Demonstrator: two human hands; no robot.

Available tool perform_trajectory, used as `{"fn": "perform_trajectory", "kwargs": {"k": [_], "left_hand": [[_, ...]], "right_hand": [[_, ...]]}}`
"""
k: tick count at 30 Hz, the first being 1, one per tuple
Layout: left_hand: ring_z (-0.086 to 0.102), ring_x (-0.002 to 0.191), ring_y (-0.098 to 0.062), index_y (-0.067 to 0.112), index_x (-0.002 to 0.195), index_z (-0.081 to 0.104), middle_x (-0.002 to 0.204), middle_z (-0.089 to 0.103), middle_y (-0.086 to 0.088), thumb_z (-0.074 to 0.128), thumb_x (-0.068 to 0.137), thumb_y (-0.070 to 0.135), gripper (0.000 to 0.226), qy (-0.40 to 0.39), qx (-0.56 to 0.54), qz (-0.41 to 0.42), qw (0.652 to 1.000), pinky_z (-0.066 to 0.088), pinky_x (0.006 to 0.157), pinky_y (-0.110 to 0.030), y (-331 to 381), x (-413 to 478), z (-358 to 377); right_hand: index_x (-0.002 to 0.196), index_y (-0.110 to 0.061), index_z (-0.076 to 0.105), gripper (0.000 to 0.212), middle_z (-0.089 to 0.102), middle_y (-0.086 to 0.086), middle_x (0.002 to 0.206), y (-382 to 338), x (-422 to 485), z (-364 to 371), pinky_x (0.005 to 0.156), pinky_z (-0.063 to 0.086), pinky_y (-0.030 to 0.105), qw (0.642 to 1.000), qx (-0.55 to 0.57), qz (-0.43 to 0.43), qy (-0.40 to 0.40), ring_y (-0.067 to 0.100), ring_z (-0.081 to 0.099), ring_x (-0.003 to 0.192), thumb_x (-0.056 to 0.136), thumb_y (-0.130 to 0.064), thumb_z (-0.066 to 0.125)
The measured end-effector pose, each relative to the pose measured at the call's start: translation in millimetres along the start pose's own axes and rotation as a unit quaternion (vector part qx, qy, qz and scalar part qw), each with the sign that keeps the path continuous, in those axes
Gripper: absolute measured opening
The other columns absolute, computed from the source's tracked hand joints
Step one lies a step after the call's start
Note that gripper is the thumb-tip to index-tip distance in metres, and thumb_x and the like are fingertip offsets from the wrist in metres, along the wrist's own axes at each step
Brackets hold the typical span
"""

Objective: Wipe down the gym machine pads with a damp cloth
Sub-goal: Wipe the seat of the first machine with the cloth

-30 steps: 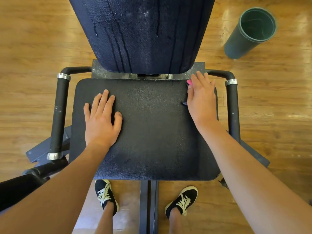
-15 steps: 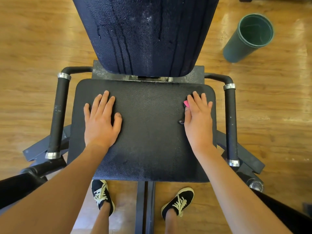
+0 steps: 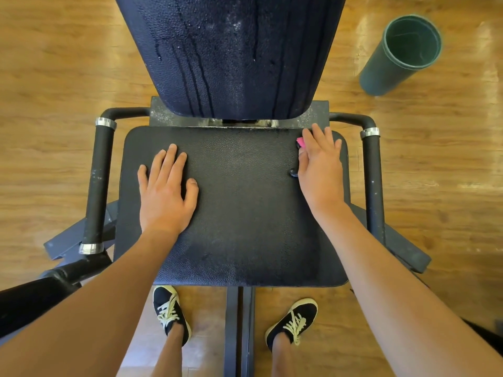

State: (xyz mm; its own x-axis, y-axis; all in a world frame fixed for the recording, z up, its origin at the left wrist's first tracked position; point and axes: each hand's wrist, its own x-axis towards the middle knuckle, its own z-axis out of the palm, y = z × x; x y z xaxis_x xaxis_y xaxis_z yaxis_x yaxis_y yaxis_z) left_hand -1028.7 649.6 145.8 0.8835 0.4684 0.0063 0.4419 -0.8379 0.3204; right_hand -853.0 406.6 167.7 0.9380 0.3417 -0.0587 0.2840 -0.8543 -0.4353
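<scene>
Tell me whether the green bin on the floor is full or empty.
Empty as far as visible: the green bin stands upright on the wooden floor, and its open mouth shows only bare inner wall.

Bright, sharp; glare on floor (image 3: pixel 462 170); wide-angle edge bowing.

Both hands on seat pad (image 3: pixel 239 202), bin (image 3: pixel 397 58) far right
</scene>
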Motion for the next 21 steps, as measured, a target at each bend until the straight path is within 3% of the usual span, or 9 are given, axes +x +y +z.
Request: {"fn": "perform_trajectory", "kwargs": {"k": [8,21], "left_hand": [[0.017,0.156,-0.021,0.016,0.152,0.044,0.167,0.028,-0.001,0.035,0.102,0.040,0.056,-0.002,0.000,0.001,1.000,0.007,0.126,-0.053,1.2,-0.7,-1.1],[0.019,0.155,-0.021,0.016,0.151,0.044,0.167,0.029,-0.001,0.037,0.102,0.039,0.055,0.001,0.000,0.003,1.000,0.008,0.126,-0.055,-0.6,-0.4,0.1]], "right_hand": [[0.152,-0.007,0.045,0.047,0.037,0.013,0.162,5.3,-39.5,-0.4,0.125,0.017,0.058,1.000,0.014,0.005,-0.014,0.037,0.019,0.155,0.105,-0.005,0.050],[0.149,-0.007,0.047,0.042,0.036,0.013,0.162,-4.0,8.5,-1.3,0.127,0.009,0.052,1.000,-0.026,0.011,-0.006,0.036,0.019,0.155,0.107,-0.007,0.043]]}}
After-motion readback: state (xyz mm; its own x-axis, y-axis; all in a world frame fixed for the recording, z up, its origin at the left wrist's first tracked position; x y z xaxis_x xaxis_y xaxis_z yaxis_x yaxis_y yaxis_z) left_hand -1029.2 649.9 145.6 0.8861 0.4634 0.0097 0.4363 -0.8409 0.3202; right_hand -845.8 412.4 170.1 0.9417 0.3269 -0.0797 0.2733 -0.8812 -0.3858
